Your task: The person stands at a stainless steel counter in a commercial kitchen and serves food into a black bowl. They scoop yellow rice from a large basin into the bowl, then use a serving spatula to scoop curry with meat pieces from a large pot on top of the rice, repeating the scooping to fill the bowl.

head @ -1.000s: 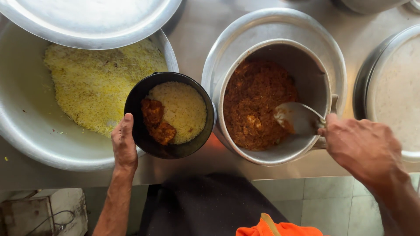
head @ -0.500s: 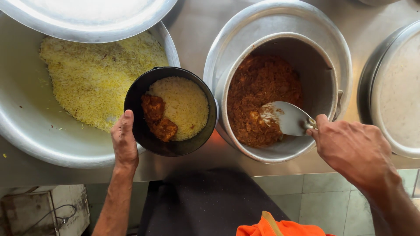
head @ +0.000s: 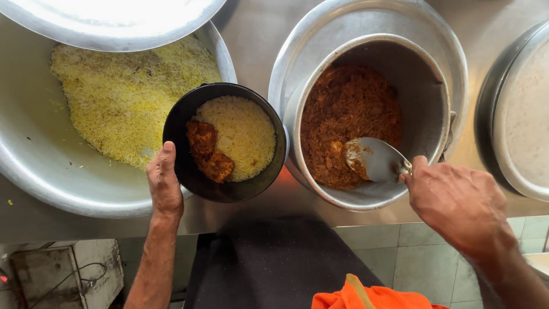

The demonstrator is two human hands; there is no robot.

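My left hand (head: 164, 183) grips the near rim of a round black bowl (head: 186, 171), thumb on the rim. The bowl holds pale yellow rice and, on its left side, two reddish-brown pieces of meat. It hangs between a big rice pan and a metal pot (head: 429, 86) of brown curry. My right hand (head: 457, 206) holds the handle of a metal serving spoon (head: 374, 160), whose bowl rests on the curry near the pot's front wall.
A wide steel pan (head: 51, 177) of yellow rice fills the left, partly covered by a steel lid (head: 114, 26) at the top. Another covered vessel (head: 514, 114) stands at the right edge. All rest on a steel counter (head: 251, 28); tiled floor lies below.
The spoon has slid left and down across the curry toward the pot's front wall, my right hand following. The bowl in my left hand stays almost still.
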